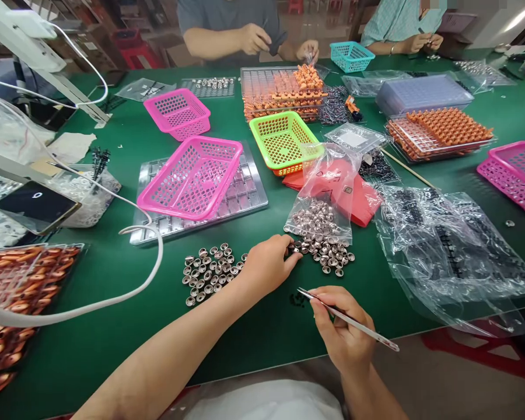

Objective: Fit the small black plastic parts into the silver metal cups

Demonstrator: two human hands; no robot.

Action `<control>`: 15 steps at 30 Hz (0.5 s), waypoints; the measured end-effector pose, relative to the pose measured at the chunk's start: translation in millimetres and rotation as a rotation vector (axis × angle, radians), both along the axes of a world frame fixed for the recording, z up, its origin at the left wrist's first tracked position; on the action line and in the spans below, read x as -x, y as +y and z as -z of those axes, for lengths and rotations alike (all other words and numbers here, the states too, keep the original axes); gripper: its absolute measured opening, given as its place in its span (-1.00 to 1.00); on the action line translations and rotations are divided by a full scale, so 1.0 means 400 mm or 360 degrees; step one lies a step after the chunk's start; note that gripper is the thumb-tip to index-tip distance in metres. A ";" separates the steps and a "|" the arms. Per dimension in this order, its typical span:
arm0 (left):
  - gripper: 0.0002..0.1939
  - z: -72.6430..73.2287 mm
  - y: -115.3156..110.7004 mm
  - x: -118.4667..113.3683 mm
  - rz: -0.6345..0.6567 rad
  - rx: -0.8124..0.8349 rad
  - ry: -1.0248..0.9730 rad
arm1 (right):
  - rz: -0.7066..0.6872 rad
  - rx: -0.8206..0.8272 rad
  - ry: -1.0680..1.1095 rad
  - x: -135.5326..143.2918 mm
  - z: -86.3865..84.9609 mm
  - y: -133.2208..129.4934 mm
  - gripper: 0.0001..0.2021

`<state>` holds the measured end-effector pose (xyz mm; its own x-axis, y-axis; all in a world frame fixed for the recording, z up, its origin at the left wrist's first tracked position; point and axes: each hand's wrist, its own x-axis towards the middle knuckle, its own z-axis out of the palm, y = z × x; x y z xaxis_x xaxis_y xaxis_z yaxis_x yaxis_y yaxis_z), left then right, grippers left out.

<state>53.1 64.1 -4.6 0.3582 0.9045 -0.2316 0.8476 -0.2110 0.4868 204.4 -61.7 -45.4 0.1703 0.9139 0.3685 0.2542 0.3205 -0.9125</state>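
Observation:
My left hand reaches to the edge of a heap of small silvery metal cups, its fingers bent together around a piece there that the hand mostly hides. The heap spills from a clear plastic bag. Left of that hand lies a spread-out group of the same cups, most with their hollow side up. My right hand grips a pair of metal tweezers, tips pointing up and left. Close to the tips, a small cluster of tiny black parts lies on the green table.
Pink baskets, a lime basket and a metal tray stand beyond my hands. Orange parts in trays are at right, more at left. A white cable loops over the table. Two people sit opposite.

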 end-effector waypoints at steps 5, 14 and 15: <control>-0.61 -0.019 -0.052 0.035 0.0073 0.0378 -0.0323 | 0.0024 0.0044 -0.0006 -0.001 -0.004 -0.001 -0.77; -0.55 -0.026 -0.077 0.117 -0.0316 0.1576 -0.1618 | 0.0166 0.0014 0.0133 0.000 -0.001 -0.002 -0.79; -0.55 -0.020 -0.078 0.121 -0.0376 0.1657 -0.1703 | 0.0196 0.0015 0.0160 0.001 0.000 -0.002 -0.79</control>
<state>4.6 32.9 3.4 0.6422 0.5650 -0.5181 -0.0286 0.6931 0.7203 204.1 -62.5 -45.2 0.3167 0.8872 0.3354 0.1983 0.2838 -0.9381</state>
